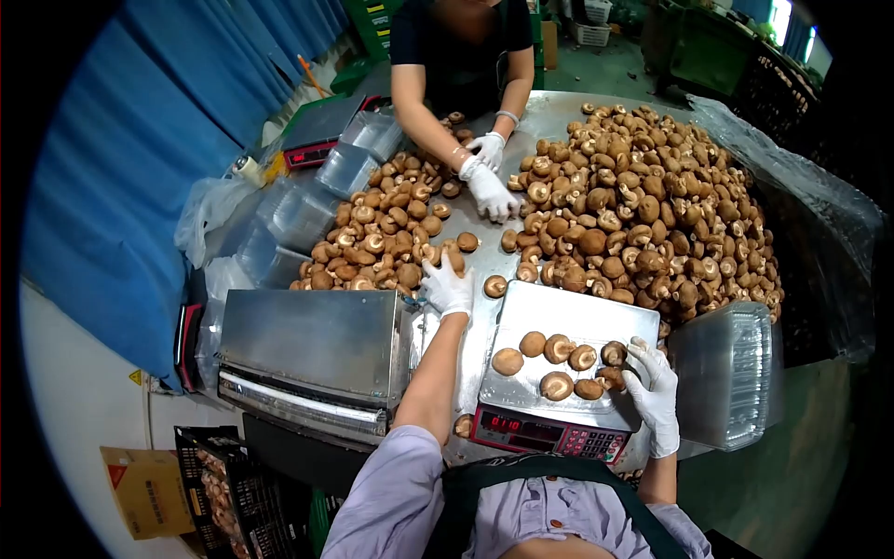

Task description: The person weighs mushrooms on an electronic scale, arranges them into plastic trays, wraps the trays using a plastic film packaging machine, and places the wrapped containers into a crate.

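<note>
My left hand [449,288], in a white glove, reaches to the near edge of the left mushroom pile [377,224], with its fingers closed around a brown mushroom [454,258]. On the right side of the scale [521,312] is my right hand [656,396], also gloved. Its fingers are apart and lie right beside two mushrooms [612,377] at the edge of the metal plate; whether they touch is hard to tell. Several more mushrooms [557,349] are spread over the plate. Red digits glow on the scale's display [503,424].
A large mushroom heap [652,205] covers the table's right side. Across from me, a person's gloved hands [489,186] work between the piles. Stacked clear trays [726,373] stand right; more clear trays [298,214] lie left, behind a metal wrapping machine [312,335].
</note>
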`<state>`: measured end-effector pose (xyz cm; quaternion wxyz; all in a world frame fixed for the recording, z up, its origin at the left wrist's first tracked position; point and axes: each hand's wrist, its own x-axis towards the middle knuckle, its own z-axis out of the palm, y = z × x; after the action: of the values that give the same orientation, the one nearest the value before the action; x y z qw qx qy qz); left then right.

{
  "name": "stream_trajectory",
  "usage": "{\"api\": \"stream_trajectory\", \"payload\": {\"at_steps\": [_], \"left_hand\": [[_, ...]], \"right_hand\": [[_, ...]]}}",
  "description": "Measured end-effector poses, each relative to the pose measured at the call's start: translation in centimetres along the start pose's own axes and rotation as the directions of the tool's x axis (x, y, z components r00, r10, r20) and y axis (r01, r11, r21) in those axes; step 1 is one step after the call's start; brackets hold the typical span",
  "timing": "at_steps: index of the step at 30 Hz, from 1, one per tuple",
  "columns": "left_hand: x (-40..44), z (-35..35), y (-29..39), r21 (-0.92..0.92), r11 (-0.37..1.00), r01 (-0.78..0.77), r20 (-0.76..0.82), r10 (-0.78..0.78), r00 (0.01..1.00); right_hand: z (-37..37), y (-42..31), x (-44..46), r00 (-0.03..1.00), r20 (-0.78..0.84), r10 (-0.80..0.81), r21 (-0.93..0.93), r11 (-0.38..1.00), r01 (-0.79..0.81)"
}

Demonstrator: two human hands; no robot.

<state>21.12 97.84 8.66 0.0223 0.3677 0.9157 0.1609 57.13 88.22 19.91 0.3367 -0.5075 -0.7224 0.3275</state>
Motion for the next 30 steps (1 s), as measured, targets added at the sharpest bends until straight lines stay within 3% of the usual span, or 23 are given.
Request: {"api": "stream_trajectory", "payload": {"at_steps": [4,7,15,18,20,25,27,30], "left_hand": [[1.2,0.2,0.6,-0.049,0.994,0.099,0.034,-0.097,0.995],[1.4,1.2,-0.8,-0.095,0.995,-0.015,-0.032,0.012,0.999],[-0.3,1.3,-2.7,-0.209,0.975,-0.074,-0.088,0.057,0.995],[-1.1,-0.3,-2.6,-0.306,0.952,-0.007,-0.012,0.003,1.0],[-2.0,-2.2,-2.1,-0.484,0.875,0.008,-0.013,-0.016,1.0],[-4.8,-6.6,-0.9,-0.776,0.619,-0.119,-0.02,0.165,0.986],[-6.9,-8.6,-0.1,-0.838,0.541,-0.064,0.085,0.245,0.966],[-10.9,-12.2,1.8,-0.722,0.572,-0.389,-0.101,0.469,0.877]], "right_hand": [[-0.3,-0.1,0.1,0.998,-0.051,-0.032,-0.01,0.999,0.032],[-0.8,-0.3,-0.3,0.996,-0.076,-0.038,-0.031,0.999,0.036],[-1.2,-0.1,-1.9,0.991,-0.123,-0.048,-0.044,0.998,0.043],[-1.2,-0.3,-2.1,0.99,-0.13,-0.048,-0.029,0.999,0.045],[-1.2,-0.2,-2.1,0.989,-0.135,-0.056,-0.019,0.998,0.054],[-1.3,-0.6,-2.4,0.98,-0.162,-0.115,-0.054,0.993,0.107],[-1.5,-0.9,-2.7,0.981,-0.163,-0.105,-0.054,0.994,0.097],[-1.5,-0.7,-3.1,0.983,-0.165,-0.082,-0.034,0.996,0.077]]}}
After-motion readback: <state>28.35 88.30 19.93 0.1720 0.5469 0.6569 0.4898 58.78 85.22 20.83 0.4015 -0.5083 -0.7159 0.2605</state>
